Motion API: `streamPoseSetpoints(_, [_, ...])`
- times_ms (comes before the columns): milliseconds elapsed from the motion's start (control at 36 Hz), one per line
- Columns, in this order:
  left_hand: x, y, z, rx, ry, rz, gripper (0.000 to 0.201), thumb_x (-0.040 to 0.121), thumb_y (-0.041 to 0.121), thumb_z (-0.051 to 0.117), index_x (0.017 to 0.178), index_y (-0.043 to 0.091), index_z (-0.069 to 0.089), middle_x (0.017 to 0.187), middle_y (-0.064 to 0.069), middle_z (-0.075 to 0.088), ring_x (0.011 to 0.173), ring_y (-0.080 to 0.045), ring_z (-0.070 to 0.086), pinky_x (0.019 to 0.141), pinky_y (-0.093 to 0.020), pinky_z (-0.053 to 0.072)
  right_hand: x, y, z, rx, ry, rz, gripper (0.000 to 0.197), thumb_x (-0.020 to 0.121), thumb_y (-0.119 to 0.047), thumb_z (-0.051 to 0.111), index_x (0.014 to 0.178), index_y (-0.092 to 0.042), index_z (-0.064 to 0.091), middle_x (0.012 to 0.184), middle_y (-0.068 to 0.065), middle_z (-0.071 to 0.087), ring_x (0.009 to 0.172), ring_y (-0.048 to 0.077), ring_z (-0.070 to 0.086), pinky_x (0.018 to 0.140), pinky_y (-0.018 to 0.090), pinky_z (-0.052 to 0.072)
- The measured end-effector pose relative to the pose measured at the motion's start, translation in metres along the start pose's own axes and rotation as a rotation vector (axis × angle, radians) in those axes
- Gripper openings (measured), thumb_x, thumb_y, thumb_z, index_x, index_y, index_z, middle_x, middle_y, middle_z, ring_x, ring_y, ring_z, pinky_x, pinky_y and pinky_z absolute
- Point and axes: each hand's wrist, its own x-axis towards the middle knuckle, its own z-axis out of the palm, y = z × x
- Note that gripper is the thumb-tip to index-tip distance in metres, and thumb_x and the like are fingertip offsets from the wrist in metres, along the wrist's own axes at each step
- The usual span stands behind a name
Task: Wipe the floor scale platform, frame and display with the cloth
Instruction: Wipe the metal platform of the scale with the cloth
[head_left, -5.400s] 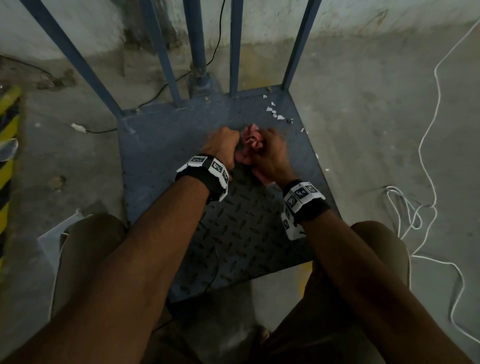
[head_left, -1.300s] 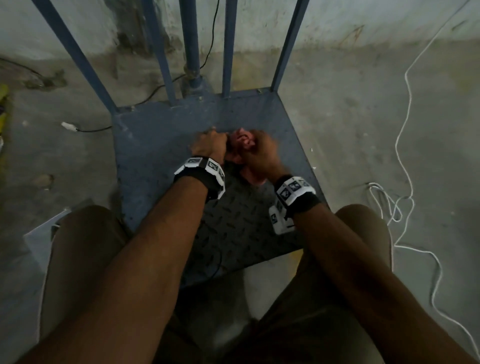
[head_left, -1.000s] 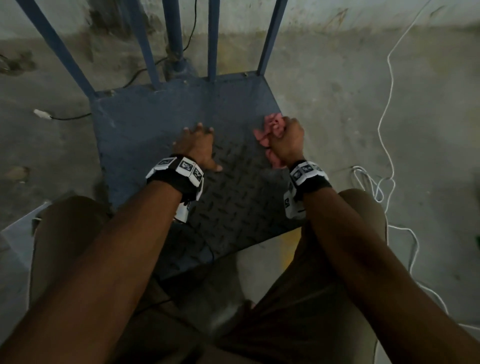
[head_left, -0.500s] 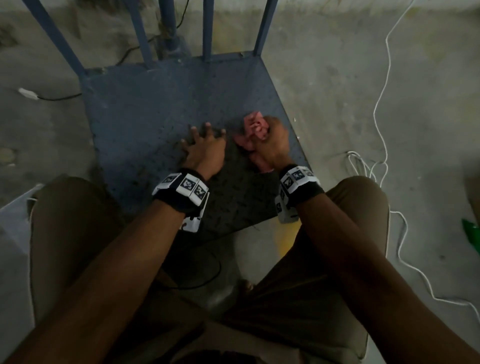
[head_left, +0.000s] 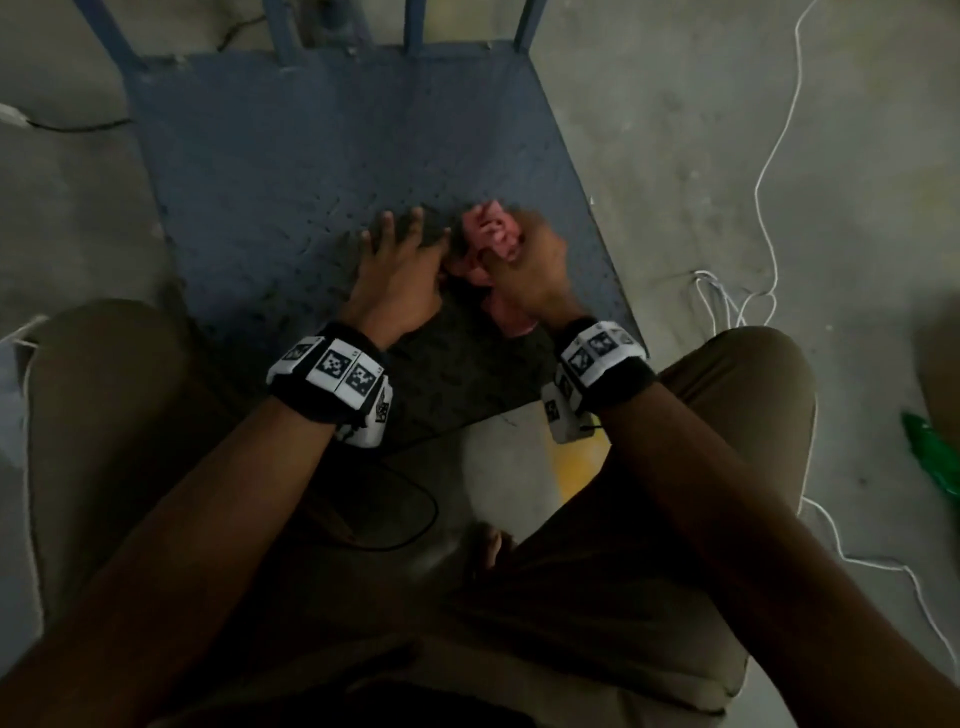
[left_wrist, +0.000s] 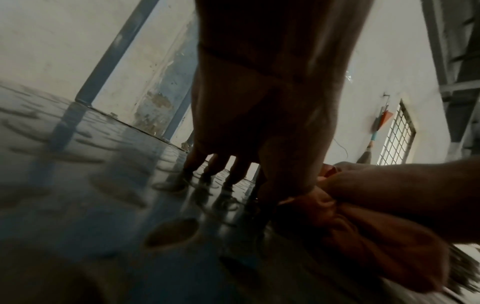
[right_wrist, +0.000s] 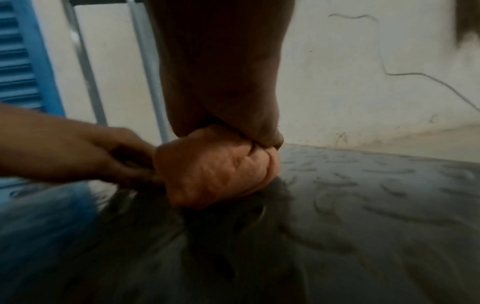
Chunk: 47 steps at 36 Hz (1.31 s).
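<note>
The one floor scale platform (head_left: 332, 156), a blue tread-plate sheet, lies flat on the concrete floor (head_left: 675, 130) and fills the head view from centre to 12 o'clock. Four blue frame bars (head_left: 415, 26) rise along its far edge at 12 o'clock; no display shows in any view. The person crouches at 6 o'clock, two knees either side, probably to reach the plate with both arms.

The left hand (head_left: 397, 275) rests flat on the plate near its middle, fingers straight and spread, gripping nothing; I judge it is there to steady the body. Just beside it, at 3 o'clock from it, the right hand (head_left: 530, 270) makes a tight grip round the single pink cloth (head_left: 491, 236), bunched into a wad and pressed down on the platform, likely for firmer scrubbing. One white cord (head_left: 769, 171) trails over the floor at 3 o'clock, and one black cable (head_left: 410, 525) loops at 6 o'clock.
</note>
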Motion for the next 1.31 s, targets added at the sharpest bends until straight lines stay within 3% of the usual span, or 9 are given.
streamPoseSetpoints(111, [-0.004,-0.001,0.004,-0.001,0.02,0.006,0.062,0.1,0.029,0.048,0.158,0.024,0.028,0.168,-0.015,0.01,0.15,-0.051,0.009,0.117,-0.068,0.012,-0.006,0.011,0.003,-0.087,0.006,-0.029,0.034,0.08,-0.02,0.079,0.107,-0.003,0.068,0.106,0.017,0.068,0.098,0.032,0.065,0.071,0.014,0.031])
streamPoseSetpoints(361, [-0.013,0.0,-0.005,-0.027,-0.072,0.042,0.069,0.1,0.043,0.053,0.159,0.025,0.023,0.168,-0.015,0.005,0.151,-0.049,0.002,0.119,-0.068,0.012,0.022,0.054,-0.055,-0.112,0.304,0.296,0.04,0.077,-0.045,0.07,0.1,-0.012,0.073,0.102,0.01,0.074,0.099,0.031,0.068,0.076,0.032,0.05])
streamPoseSetpoints(528, [-0.014,0.006,-0.01,-0.02,-0.079,0.02,0.068,0.097,0.04,0.058,0.156,0.025,0.029,0.167,-0.017,0.01,0.15,-0.05,0.006,0.117,-0.07,0.014,0.01,0.022,-0.029,-0.009,0.192,0.186,0.025,0.081,-0.028,0.072,0.101,-0.013,0.072,0.1,0.004,0.075,0.091,0.015,0.068,0.074,0.017,0.045])
streamPoseSetpoints(722, [-0.017,0.007,-0.011,-0.01,-0.076,0.018,0.068,0.093,0.037,0.06,0.154,0.027,0.032,0.167,-0.015,0.012,0.15,-0.049,0.009,0.117,-0.069,0.016,-0.018,0.012,0.007,-0.125,0.064,-0.01,0.03,0.078,-0.02,0.078,0.1,-0.003,0.068,0.102,0.017,0.068,0.095,0.035,0.064,0.069,0.019,0.031])
streamPoseSetpoints(861, [-0.017,0.006,-0.013,-0.036,-0.104,0.022,0.069,0.097,0.045,0.057,0.157,0.029,0.025,0.168,-0.012,0.005,0.151,-0.047,0.002,0.119,-0.068,0.012,-0.004,0.03,-0.027,-0.103,0.207,0.174,0.027,0.082,-0.031,0.074,0.094,-0.007,0.071,0.093,0.009,0.069,0.085,0.021,0.064,0.067,0.02,0.035])
streamPoseSetpoints(944, [-0.018,0.006,-0.016,-0.033,-0.114,0.02,0.069,0.098,0.045,0.056,0.157,0.028,0.025,0.168,-0.013,0.005,0.151,-0.048,0.003,0.118,-0.069,0.012,0.004,0.052,-0.05,-0.124,0.338,0.344,0.042,0.082,-0.05,0.068,0.098,-0.011,0.071,0.099,0.01,0.072,0.096,0.03,0.068,0.069,0.029,0.044])
streamPoseSetpoints(1056, [-0.017,0.007,-0.017,-0.039,-0.111,0.021,0.069,0.097,0.045,0.058,0.156,0.027,0.029,0.167,-0.015,0.007,0.151,-0.049,0.004,0.117,-0.07,0.013,0.003,0.056,-0.055,-0.016,0.397,0.404,0.043,0.08,-0.05,0.07,0.103,-0.014,0.072,0.098,0.002,0.075,0.093,0.019,0.07,0.068,0.02,0.043])
streamPoseSetpoints(1222, [-0.016,0.014,-0.019,-0.052,-0.112,-0.008,0.066,0.095,0.043,0.06,0.154,0.028,0.033,0.167,-0.017,0.01,0.15,-0.051,0.006,0.117,-0.071,0.014,-0.015,0.019,-0.016,-0.003,0.181,0.148,0.025,0.079,-0.032,0.071,0.098,-0.015,0.072,0.09,-0.002,0.073,0.083,0.01,0.068,0.074,0.026,0.053])
streamPoseSetpoints(1306, [-0.015,0.019,-0.018,-0.047,-0.104,-0.016,0.066,0.094,0.042,0.061,0.153,0.026,0.034,0.166,-0.02,0.011,0.149,-0.052,0.007,0.116,-0.07,0.015,-0.026,0.021,-0.001,-0.102,0.096,0.05,0.03,0.08,-0.031,0.076,0.101,-0.011,0.071,0.099,0.006,0.071,0.085,0.013,0.061,0.068,0.021,0.038])
